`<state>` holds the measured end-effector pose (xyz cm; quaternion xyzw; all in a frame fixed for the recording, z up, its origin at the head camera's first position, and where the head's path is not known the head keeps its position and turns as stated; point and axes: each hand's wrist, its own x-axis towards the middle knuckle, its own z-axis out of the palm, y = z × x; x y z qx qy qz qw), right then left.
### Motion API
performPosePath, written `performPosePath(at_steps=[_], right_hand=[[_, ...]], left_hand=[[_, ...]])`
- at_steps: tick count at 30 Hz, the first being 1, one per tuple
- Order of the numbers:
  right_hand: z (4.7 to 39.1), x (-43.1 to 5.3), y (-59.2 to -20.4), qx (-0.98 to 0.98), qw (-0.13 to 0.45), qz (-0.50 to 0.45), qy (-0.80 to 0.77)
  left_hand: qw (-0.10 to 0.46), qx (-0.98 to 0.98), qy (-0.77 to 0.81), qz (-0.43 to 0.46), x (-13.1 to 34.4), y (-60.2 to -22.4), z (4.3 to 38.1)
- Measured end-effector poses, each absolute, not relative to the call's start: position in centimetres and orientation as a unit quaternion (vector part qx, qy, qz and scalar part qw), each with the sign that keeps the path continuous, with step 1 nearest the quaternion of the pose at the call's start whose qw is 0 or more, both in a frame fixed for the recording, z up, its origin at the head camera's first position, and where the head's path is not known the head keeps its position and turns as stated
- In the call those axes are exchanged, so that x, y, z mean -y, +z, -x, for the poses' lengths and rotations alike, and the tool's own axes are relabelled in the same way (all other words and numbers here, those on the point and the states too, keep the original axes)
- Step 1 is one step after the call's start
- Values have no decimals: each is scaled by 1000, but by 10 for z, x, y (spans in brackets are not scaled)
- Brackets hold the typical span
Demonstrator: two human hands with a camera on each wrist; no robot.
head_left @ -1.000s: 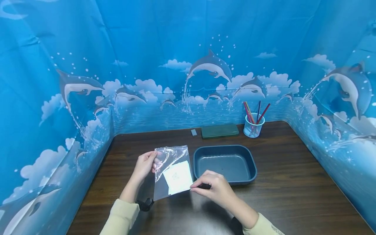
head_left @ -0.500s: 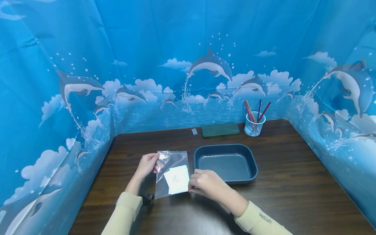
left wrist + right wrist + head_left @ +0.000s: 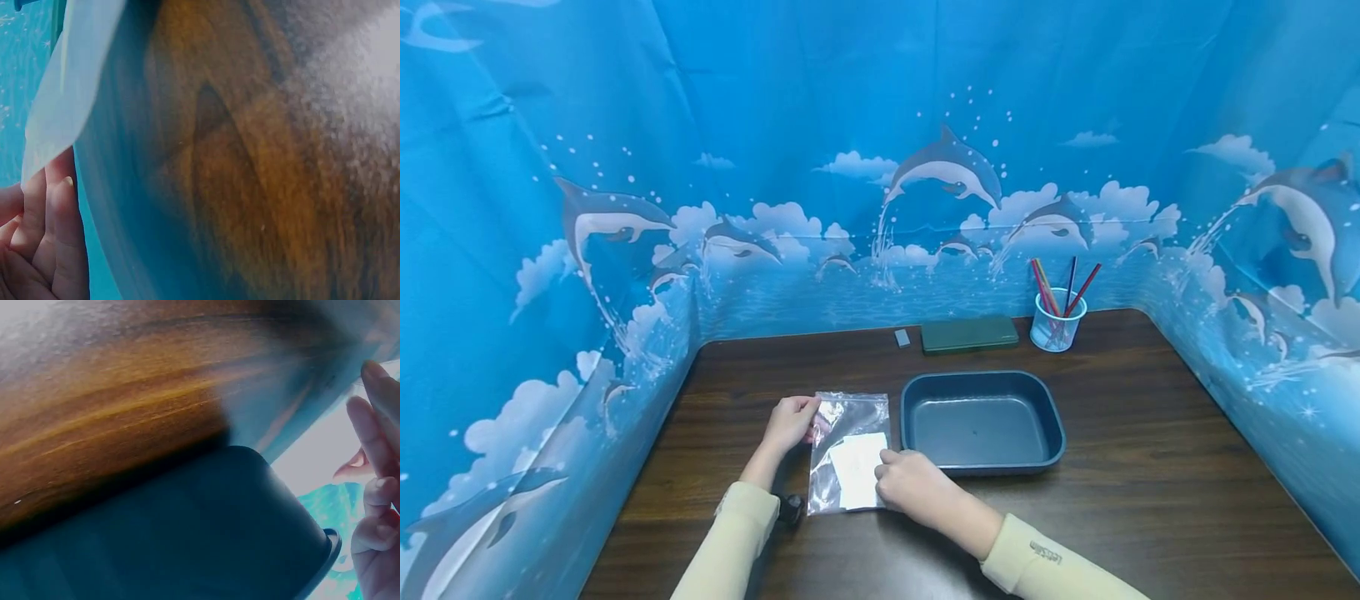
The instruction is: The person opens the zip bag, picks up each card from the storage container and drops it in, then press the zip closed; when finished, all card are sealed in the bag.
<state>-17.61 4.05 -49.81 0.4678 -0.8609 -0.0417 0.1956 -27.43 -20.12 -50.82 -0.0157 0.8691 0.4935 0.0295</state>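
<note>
A clear zip bag [image 3: 827, 475] with several white paper sheets [image 3: 859, 471] inside is held over the near middle of the table. At its upper left edge, my left hand [image 3: 792, 423] pinches the plastic between thumb and fingers. The fingers of my right hand [image 3: 917, 487] curl at the bag's lower right edge and pinch it there. In the left wrist view, the left fingers [image 3: 62, 212] meet a pale edge of the bag [image 3: 81, 81]. The right wrist view has the right fingers [image 3: 369, 434] beside the bag's bright edge, with their contact partly hidden.
Just right of the bag stands a dark blue-grey tray [image 3: 1052, 454] with nothing in it. Behind lie a green pencil case [image 3: 970, 334] and a small grey eraser [image 3: 902, 338]. A light blue mesh cup [image 3: 1057, 332] with several pencils stands at the back right. Dolphin-print cloth surrounds the table [image 3: 1150, 433].
The bag has come lower and lies straighter. My right hand has shifted slightly up the right edge from the bottom corner, its fingers more curled. The left hand keeps its pinch.
</note>
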Motion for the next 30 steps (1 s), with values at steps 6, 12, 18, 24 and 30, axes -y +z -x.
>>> performPosePath(at_steps=[6, 12, 18, 24, 30], right_hand=[[176, -35, -500, 869, 187, -452, -71], [176, -33, -502, 864, 199, -459, -63], [174, -34, -500, 857, 201, -473, -48], [173, -40, -501, 852, 192, -487, -8], [170, -49, -481, 864, 176, -462, 94]], left_hand=[[32, -885, 463, 29, 199, -511, 273], [34, -891, 451, 31, 201, -513, 271], [28, -890, 453, 41, 208, -514, 267], [41, -899, 430, 74, 217, -513, 262], [-44, -949, 300, 81, 218, -490, 252]])
